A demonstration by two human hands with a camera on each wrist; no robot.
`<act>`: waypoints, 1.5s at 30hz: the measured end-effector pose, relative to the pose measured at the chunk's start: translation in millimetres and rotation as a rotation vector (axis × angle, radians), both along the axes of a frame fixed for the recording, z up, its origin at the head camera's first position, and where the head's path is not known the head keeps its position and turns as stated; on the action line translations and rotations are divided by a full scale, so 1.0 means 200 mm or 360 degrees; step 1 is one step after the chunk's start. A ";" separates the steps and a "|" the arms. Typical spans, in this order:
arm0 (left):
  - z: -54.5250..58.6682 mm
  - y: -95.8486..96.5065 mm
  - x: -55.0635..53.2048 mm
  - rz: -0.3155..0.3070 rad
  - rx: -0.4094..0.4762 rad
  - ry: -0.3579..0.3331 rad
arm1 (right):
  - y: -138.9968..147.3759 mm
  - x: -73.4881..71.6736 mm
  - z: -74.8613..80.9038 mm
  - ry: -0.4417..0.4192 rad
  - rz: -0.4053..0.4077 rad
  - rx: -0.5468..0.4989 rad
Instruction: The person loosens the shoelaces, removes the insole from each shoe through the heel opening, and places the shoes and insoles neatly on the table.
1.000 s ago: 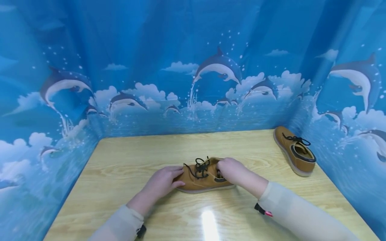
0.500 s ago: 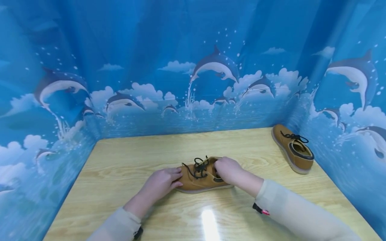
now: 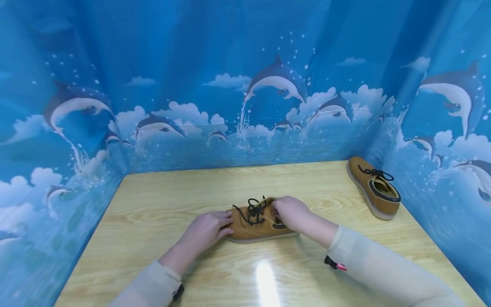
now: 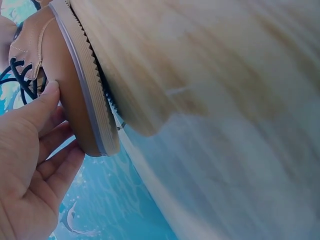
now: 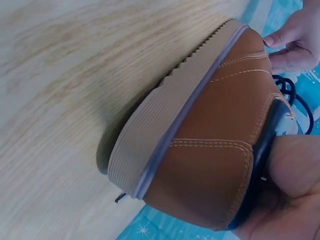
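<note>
A brown lace-up shoe (image 3: 249, 230) with black laces (image 3: 255, 215) and a pale ridged sole (image 5: 150, 135) lies on the table, toe to the left. At the toe is my left hand (image 3: 205, 230), its thumb (image 4: 50, 92) on the upper and its fingers around the front end. My right hand (image 3: 293, 213) reaches into the shoe's opening from the heel side, over the dark padded collar (image 5: 257, 160). Those fingers are hidden inside the shoe, so I cannot tell whether they grip anything there.
A matching brown shoe (image 3: 386, 207) stands near the back right corner with its black laces tied. The light wood table (image 3: 172, 192) meets blue dolphin-print curtains (image 3: 215, 157) at the back and both sides.
</note>
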State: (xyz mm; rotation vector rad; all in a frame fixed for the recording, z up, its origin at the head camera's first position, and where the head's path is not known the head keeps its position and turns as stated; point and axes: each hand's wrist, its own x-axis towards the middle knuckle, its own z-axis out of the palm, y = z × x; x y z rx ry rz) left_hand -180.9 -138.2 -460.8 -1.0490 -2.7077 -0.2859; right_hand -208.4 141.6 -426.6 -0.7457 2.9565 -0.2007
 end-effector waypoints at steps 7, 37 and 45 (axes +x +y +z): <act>0.00 0.01 0.00 0.0015 -0.0013 -0.0022 | 0.04 0.00 0.03 0.0078 0.0217 -0.0043; 0.02 0.02 0.01 0.0129 0.0054 -0.0120 | 0.20 -0.16 0.13 -0.0756 0.0363 -0.0671; 0.01 0.03 0.00 0.0132 0.0035 -0.0133 | 0.25 -0.21 0.17 -0.0831 0.0294 -0.0850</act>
